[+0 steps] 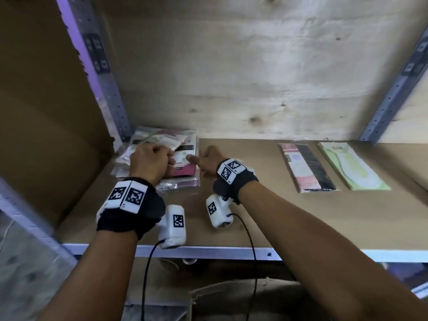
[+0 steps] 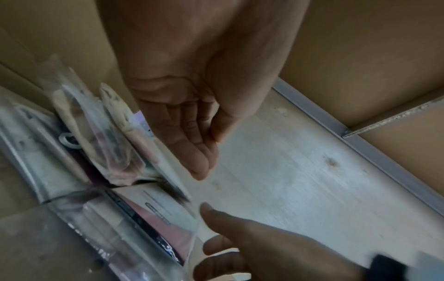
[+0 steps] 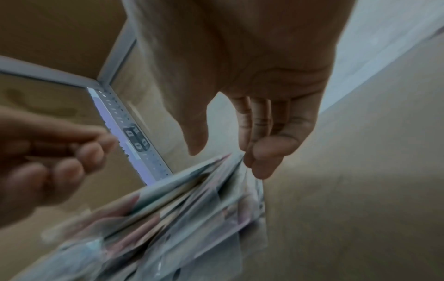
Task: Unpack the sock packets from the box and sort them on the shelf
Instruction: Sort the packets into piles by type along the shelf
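Observation:
A loose pile of sock packets (image 1: 183,174) in clear plastic lies at the back left of the shelf board (image 1: 278,216). My left hand (image 1: 150,163) hovers over the pile with fingers bent; in the left wrist view its fingers (image 2: 192,148) lie beside the pile (image 2: 108,152) and hold nothing. My right hand (image 1: 201,161) is at the pile's right edge, thumb pointing left. In the right wrist view its bent fingertips (image 3: 257,167) touch the plastic corner of the pile (image 3: 180,209), thumb apart. That view is blurred.
Two single packets lie flat at the right of the shelf: a pink-and-black one (image 1: 305,167) and a green one (image 1: 352,165). A brown cardboard panel (image 1: 46,112) stands at the left. Metal uprights (image 1: 108,89) flank the bay, and a metal rail (image 1: 231,252) edges the front.

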The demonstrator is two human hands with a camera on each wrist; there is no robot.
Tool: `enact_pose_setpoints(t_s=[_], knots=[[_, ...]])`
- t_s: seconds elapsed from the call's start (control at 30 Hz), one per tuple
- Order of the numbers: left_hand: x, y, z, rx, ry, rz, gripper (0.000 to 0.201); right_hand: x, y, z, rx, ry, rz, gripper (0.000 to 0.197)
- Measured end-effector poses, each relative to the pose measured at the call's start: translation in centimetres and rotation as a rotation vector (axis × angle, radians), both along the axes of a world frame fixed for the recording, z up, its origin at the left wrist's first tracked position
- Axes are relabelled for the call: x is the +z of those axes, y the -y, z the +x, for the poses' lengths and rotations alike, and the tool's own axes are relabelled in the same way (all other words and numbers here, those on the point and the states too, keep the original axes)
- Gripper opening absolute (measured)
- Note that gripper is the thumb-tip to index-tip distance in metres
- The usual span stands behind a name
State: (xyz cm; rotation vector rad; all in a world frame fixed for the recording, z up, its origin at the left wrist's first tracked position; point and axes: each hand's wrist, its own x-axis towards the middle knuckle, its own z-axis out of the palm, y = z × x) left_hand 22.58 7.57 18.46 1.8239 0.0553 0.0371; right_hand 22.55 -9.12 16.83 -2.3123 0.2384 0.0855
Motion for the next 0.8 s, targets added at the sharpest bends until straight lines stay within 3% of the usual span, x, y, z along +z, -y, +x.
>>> enact_pose_setpoints(t_s=[0.2,0.3,0.4,0.5,0.63,0.73,0.8], knots=[[0.7,1.0,-0.8,-0.022,0.053,0.022,0.031,-2.9,0.3,0.8,-0.037,-0.114,-0.006,0.072],[0.9,1.7,-1.0,-0.025,0.039,0.014,0.031,-3.0,1.7,0.0,-0.034,-0.122,-0.003,0.066],[0.8,2.9,-0.8,-0.015,0.020,0.003,0.029,-2.0,3.6,-1.7,0.005,-0.092,0.061,0.036],[0.1,4.4,-0.5,-0.033,-0.053,0.028,0.017,-1.0,5.8,-4.5,0.008,-0.049,0.185,0.022],[-1.0,6.7,-0.9,-0.108,-0.146,0.072,0.038,0.2,9.5,-8.7,-0.041,0.085,0.336,0.012],[-1.1,8.8,-1.8,-0.201,-0.233,-0.055,0.040,1.2,12.1,-11.1,-0.090,0.186,0.435,0.012],[-0.7,10.1,-2.7,-0.238,-0.312,-0.271,0.039,1.8,13.6,-12.4,-0.082,0.247,0.401,0.013]])
